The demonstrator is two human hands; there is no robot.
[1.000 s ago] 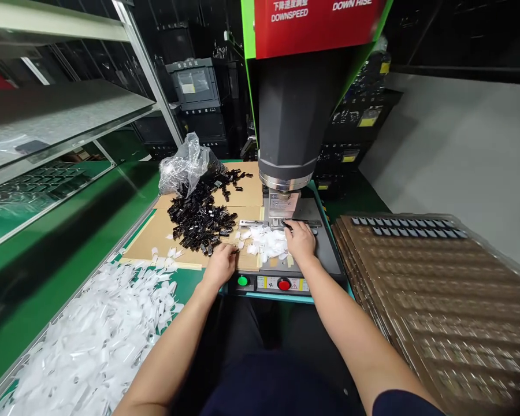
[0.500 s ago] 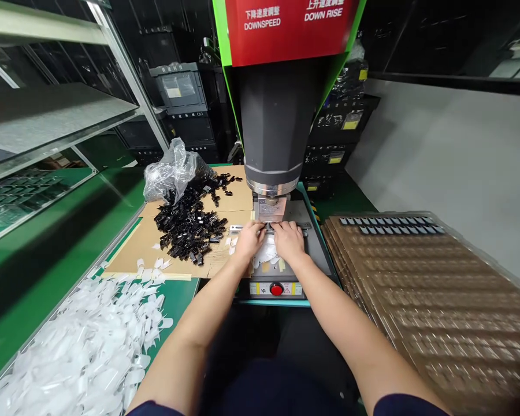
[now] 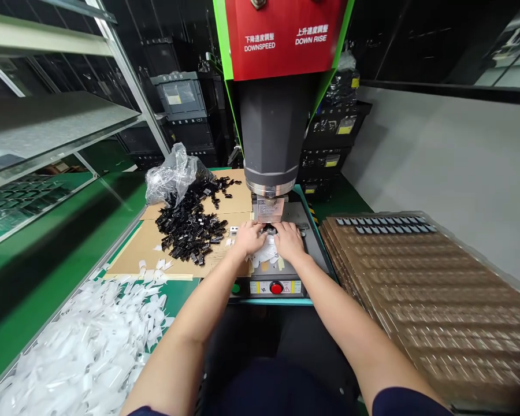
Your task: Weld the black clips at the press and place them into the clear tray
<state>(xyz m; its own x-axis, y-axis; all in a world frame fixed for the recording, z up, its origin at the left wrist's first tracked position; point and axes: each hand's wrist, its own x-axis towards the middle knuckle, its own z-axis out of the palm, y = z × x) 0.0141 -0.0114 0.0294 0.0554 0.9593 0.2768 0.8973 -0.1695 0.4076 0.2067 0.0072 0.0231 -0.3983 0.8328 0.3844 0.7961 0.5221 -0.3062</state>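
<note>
Under the press head [image 3: 271, 173], my left hand [image 3: 249, 238] and my right hand [image 3: 288, 240] meet from either side. Their fingertips close in on a small black part [image 3: 269, 229] at the fixture, just below the clear labelled plate [image 3: 270, 210]. Fingers and plate partly hide that part. Between my palms and a little nearer to me, white film pieces [image 3: 266, 252] lie on the machine base [image 3: 314, 254]. A metal strip [image 3: 233, 230] shows beside my left hand.
Left of the machine, a heap of black plastic parts [image 3: 190, 231] and a clear bag [image 3: 172, 173] lie on cardboard [image 3: 134, 251]. Many white film pieces [image 3: 86, 346] cover the near left bench. Stacked brown trays [image 3: 416, 277] stand right. A red button [image 3: 276, 288] faces me.
The view has tilted up slightly, showing more of the red panel. Both hands stay at the fixture, with their fingers shifted a little and more of the black part showing between them.
</note>
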